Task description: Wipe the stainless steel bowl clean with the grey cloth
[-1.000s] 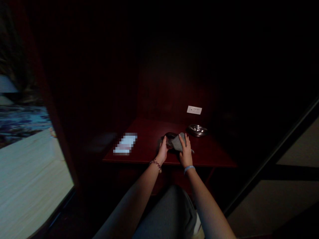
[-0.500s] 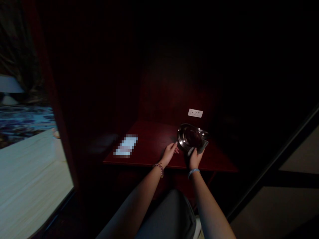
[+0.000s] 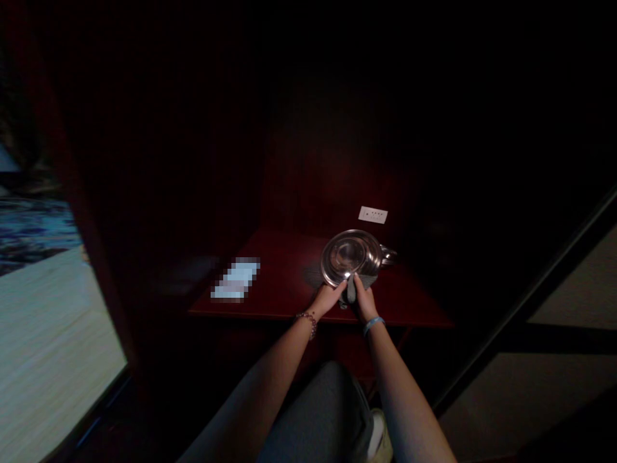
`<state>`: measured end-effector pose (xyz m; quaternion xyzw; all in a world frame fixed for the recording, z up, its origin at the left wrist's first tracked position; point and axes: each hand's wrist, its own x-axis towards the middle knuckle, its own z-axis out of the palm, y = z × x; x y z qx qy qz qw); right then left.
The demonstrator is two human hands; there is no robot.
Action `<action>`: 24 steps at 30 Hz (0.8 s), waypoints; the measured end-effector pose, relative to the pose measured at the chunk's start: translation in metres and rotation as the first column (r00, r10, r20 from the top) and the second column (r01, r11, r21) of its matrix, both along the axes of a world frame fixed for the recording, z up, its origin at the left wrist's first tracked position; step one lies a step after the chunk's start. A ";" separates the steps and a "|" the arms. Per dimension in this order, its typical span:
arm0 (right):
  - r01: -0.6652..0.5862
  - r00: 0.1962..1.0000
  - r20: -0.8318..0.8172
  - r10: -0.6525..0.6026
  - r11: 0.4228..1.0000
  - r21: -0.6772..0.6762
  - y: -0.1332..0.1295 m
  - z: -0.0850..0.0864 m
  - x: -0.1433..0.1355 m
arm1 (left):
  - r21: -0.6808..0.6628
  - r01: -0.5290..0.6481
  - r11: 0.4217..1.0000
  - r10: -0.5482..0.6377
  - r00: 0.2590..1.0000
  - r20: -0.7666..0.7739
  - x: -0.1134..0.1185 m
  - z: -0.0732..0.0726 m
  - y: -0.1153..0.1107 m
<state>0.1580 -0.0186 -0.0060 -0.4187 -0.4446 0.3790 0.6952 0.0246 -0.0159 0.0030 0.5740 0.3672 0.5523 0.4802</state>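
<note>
A round, shiny metal bowl (image 3: 348, 251) is held tilted above the dark red shelf, its inside facing me. My left hand (image 3: 330, 298) grips the near rim, thumb on the inner side. Close beside it, my right hand (image 3: 365, 301) clasps a grey cloth (image 3: 351, 289) against the same rim, and part of the cloth hangs below. The fingers under the bowl are hidden. Just behind the bowl's right side, another shiny metal object (image 3: 388, 256) shows in part; its kind cannot be made out.
The dark red shelf (image 3: 279, 289) carries a blurred-out pale, flat item (image 3: 236, 280) at its left. A white wall socket (image 3: 373, 215) sits on the back panel. Dark panels stand on both sides. A pale countertop (image 3: 58, 321) lies at far left.
My left hand has closed on the bowl's near rim, from which it was apart before. The bowl has shifted left and turned more toward me. My right hand with the cloth has moved left too.
</note>
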 end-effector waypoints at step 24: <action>-0.032 0.998 0.044 0.037 0.993 -0.113 -0.004 0.003 -0.002 | -0.073 -0.246 0.967 0.256 0.939 0.231 -0.007 0.005 0.004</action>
